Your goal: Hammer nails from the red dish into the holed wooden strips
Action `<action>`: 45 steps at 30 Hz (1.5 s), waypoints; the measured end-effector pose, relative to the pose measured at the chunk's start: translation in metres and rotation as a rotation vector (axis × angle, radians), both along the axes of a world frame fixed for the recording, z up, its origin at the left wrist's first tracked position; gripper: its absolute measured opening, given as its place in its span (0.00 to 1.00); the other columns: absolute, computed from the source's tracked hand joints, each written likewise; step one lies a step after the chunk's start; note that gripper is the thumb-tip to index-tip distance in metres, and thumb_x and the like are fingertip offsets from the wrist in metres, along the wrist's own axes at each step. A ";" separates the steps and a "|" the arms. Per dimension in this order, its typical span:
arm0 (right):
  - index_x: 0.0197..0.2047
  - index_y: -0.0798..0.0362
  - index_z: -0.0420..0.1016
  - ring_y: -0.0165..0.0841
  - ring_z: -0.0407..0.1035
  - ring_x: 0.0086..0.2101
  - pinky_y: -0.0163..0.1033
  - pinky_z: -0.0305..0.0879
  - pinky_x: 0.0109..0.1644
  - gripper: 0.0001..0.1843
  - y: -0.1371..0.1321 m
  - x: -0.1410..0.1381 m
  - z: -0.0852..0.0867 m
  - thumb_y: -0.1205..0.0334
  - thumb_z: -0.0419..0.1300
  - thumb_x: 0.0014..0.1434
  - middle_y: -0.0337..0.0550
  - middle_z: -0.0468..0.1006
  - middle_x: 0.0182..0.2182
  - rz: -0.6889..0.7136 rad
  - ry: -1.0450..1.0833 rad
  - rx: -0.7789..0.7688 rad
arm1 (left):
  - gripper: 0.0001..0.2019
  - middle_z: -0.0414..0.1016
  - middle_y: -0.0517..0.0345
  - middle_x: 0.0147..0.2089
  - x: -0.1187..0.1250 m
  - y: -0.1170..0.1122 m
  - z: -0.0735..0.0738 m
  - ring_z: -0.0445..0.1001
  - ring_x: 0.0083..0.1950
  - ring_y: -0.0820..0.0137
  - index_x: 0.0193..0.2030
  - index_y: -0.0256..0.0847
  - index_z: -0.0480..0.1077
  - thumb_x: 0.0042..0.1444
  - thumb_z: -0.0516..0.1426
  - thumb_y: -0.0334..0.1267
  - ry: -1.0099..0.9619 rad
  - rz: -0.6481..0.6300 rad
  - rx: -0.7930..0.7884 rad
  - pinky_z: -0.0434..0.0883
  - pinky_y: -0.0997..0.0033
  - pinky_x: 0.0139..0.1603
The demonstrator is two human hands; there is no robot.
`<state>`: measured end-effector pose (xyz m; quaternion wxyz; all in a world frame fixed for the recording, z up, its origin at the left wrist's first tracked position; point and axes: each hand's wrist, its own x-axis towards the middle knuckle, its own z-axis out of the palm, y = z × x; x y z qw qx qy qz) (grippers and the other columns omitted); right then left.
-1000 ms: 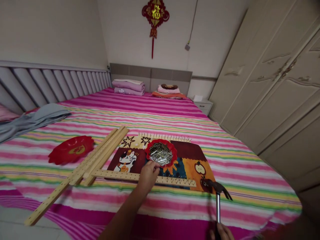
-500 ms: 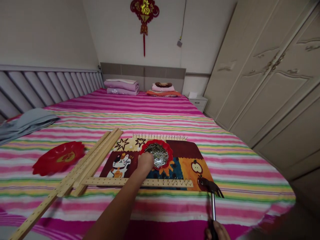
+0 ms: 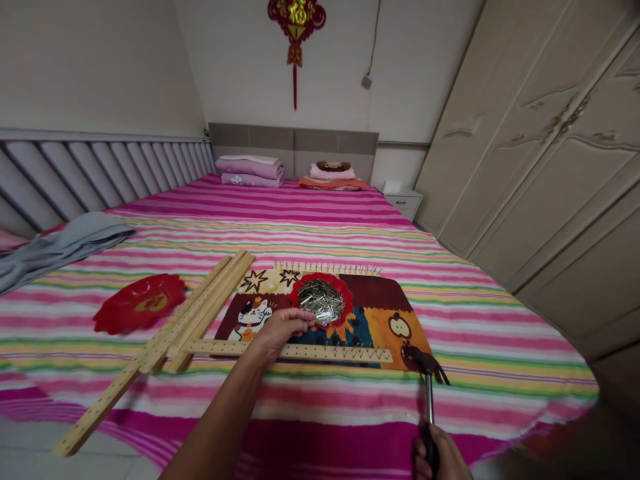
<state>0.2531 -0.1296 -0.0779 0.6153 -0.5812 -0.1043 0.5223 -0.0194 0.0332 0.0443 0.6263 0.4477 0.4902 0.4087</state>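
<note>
"Two hands?"
"Left hand (image 3: 285,331), fingertips pressing together, contents, if any, unclear, is hovering beside the nail bowl (image 3: 349,298); right hand (image 3: 441,455) is gripping the hammer (image 3: 429,393) by the mat's edge (image 3: 421,331)."
"Beyond?"
"Striped bedspread (image 3: 500,347) is stretching towards the wardrobe (image 3: 525,167)."

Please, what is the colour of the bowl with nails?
The bowl is red, seen in the head view.

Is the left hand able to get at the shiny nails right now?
Most likely yes: the left hand is at the near edge of the red bowl, and the nails lie uncovered.
</note>
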 end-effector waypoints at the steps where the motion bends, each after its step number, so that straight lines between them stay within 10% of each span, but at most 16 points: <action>1: 0.33 0.49 0.64 0.23 0.51 0.14 0.27 0.43 0.13 0.20 0.000 -0.002 0.004 0.44 0.63 0.46 0.31 0.64 0.18 -0.005 0.001 0.009 | 0.13 0.78 0.56 0.31 0.000 -0.006 0.000 0.72 0.33 0.74 0.31 0.36 0.77 0.34 0.61 0.32 -0.011 -0.005 -0.004 0.64 0.76 0.35; 17: 0.33 0.51 0.65 0.22 0.51 0.14 0.25 0.42 0.13 0.18 -0.002 -0.006 0.019 0.49 0.64 0.46 0.31 0.65 0.17 -0.031 -0.007 0.043 | 0.12 0.72 0.61 0.23 0.038 -0.030 -0.053 0.67 0.25 0.75 0.31 0.36 0.76 0.38 0.61 0.39 0.147 0.152 0.037 0.64 0.78 0.22; 34: 0.32 0.49 0.64 0.22 0.51 0.14 0.26 0.43 0.13 0.18 -0.005 -0.014 0.024 0.46 0.63 0.48 0.30 0.65 0.18 -0.069 -0.075 0.051 | 0.05 0.75 0.61 0.29 0.045 -0.039 -0.059 0.71 0.33 0.73 0.28 0.40 0.73 0.51 0.56 0.34 0.641 0.082 0.384 0.64 0.75 0.36; 45: 0.43 0.50 0.75 0.39 0.74 0.36 0.38 0.69 0.38 0.17 0.003 -0.032 0.068 0.49 0.57 0.55 0.46 0.80 0.36 0.314 -0.992 0.329 | 0.07 0.74 0.57 0.33 0.047 -0.043 -0.065 0.71 0.38 0.71 0.30 0.40 0.70 0.56 0.53 0.32 0.906 -0.029 0.570 0.64 0.73 0.40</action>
